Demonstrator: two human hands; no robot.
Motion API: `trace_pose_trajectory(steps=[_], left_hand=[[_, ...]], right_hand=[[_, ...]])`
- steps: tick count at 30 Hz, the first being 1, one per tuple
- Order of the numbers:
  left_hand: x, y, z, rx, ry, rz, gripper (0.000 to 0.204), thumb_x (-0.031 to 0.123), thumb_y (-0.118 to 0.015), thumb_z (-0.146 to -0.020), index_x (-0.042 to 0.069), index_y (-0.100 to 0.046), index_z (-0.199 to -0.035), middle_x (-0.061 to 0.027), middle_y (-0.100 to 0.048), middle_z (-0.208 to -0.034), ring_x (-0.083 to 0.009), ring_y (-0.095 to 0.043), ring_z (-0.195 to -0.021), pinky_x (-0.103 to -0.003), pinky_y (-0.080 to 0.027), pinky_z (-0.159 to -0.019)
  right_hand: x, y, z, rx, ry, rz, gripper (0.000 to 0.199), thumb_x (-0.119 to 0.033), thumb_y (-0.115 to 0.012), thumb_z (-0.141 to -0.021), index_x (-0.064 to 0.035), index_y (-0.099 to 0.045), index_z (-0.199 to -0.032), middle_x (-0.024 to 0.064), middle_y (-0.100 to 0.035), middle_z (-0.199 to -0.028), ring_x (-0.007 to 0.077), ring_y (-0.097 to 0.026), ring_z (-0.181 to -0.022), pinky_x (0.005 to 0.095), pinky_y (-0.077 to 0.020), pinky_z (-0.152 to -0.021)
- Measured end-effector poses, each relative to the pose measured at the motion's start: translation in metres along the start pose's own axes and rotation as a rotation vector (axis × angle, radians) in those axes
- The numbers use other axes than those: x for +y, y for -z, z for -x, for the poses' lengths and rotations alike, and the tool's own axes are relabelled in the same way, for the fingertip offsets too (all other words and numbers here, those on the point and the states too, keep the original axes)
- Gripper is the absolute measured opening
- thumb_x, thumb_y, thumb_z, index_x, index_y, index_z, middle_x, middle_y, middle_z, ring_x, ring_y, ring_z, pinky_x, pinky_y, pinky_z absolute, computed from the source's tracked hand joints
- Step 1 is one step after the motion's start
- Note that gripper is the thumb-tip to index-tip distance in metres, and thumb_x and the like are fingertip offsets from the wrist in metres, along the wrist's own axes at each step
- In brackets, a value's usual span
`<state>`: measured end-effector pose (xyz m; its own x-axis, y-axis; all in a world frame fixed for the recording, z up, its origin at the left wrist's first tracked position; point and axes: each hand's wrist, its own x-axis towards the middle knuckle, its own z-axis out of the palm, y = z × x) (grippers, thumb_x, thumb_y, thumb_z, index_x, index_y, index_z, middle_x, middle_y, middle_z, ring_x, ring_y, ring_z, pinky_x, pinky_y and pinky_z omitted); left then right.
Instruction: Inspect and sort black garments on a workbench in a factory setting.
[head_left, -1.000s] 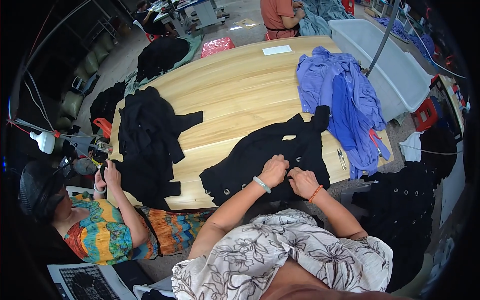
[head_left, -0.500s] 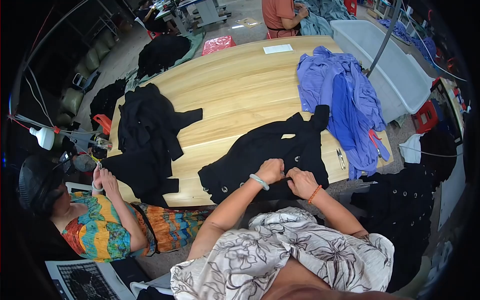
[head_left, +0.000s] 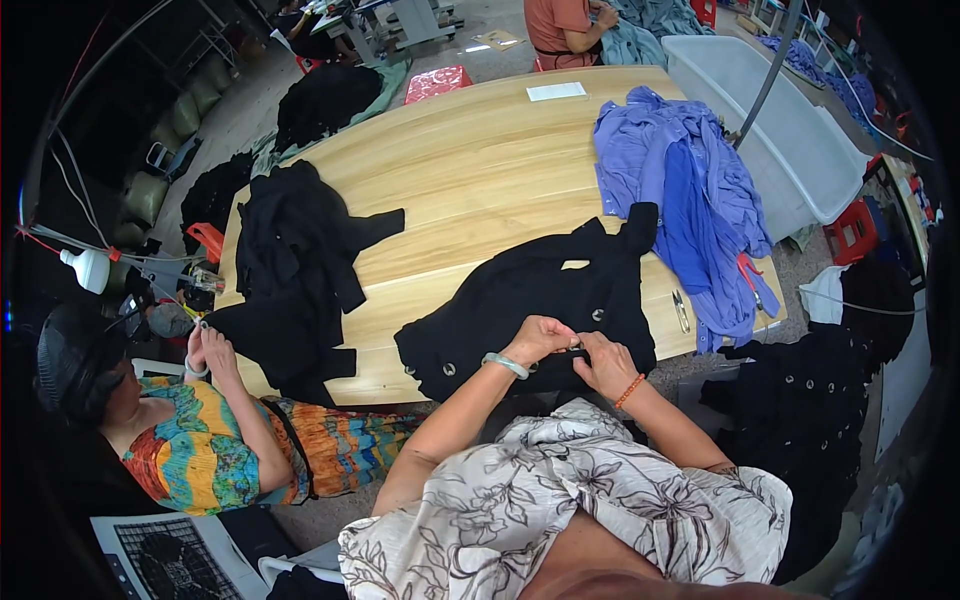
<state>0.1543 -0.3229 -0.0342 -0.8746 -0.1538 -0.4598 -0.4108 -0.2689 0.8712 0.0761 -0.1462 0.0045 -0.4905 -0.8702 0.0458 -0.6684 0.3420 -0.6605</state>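
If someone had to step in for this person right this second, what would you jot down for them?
Left hand: closed on the near edge of the black coat, a pale bangle on the wrist.
Right hand: pinching the same edge, close beside the left; what sits between the fingers is too small to tell.
The coat lies spread on the wooden table, with metal buttons showing along its near edge.
A blue pile lies to the right, snips beside it, and another black garment to the left by a seated co-worker.
Done or left: cannot tell; both hands are mid-work at that edge.
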Motion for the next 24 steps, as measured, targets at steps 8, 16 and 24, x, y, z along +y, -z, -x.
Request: trace_pose_trajectory(steps=[8, 16, 24], left_hand=[[0.002, -0.013, 0.040, 0.159, -0.436, -0.605, 0.024, 0.006, -0.064, -0.080, -0.003, -0.067, -0.102, -0.0190, -0.065, -0.093, -0.0369, -0.064, -0.088, -0.037, -0.050, -0.077], [-0.010, -0.015, 0.037, 0.246, -0.554, -0.645, 0.017, -0.002, -0.060, -0.081, -0.002, -0.067, -0.096, -0.0174, -0.062, -0.082, -0.0334, -0.062, -0.075, -0.035, -0.048, -0.067], [-0.020, -0.018, 0.035, 0.232, -0.574, -0.646, 0.015, -0.003, -0.058, -0.081, 0.000, -0.067, -0.093, -0.0156, -0.061, -0.079, -0.0298, -0.062, -0.073, -0.034, -0.048, -0.065]], right_hand=[[0.012, 0.003, -0.010, -0.105, 0.072, -0.058, 0.028, -0.014, -0.064, -0.081, 0.0023, -0.064, -0.104, 0.0203, -0.063, -0.097, 0.0383, -0.063, -0.087, 0.0443, -0.0517, -0.077], [0.021, -0.003, -0.011, -0.090, 0.086, -0.124, 0.024, -0.002, -0.062, -0.077, 0.0040, -0.066, -0.101, 0.0205, -0.064, -0.087, 0.0384, -0.063, -0.084, 0.0423, -0.0508, -0.078], [0.021, -0.003, -0.003, -0.087, 0.112, -0.080, 0.023, 0.003, -0.058, -0.073, 0.0005, -0.069, -0.093, 0.0175, -0.063, -0.085, 0.0381, -0.063, -0.081, 0.0449, -0.0514, -0.073]])
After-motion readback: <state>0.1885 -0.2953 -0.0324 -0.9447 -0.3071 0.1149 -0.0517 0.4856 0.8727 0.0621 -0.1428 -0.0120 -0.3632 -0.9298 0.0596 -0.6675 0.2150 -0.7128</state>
